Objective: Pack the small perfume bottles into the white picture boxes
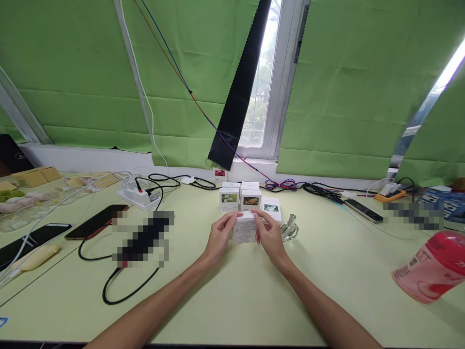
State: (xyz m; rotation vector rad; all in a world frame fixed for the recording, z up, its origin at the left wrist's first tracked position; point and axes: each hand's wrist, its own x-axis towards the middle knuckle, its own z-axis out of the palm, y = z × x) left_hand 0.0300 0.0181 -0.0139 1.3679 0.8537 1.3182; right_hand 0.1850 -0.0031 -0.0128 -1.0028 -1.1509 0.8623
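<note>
Between both hands stands a small white box with fine print on the side facing me. My left hand pinches its left edge near the top. On the opposite edge, my right hand grips it with the fingers curled round. Just behind are more small white boxes with flower pictures: one with white blossoms, one with orange flowers and one with a white flower on green. Right of my right hand lies a clear glass bottle or coil with a silvery cap, partly hidden.
A white power strip, phones and black cables lie to the left. A pink canister with a red lid stands at right. Farther back are a phone, bundled cables and a box with a red picture.
</note>
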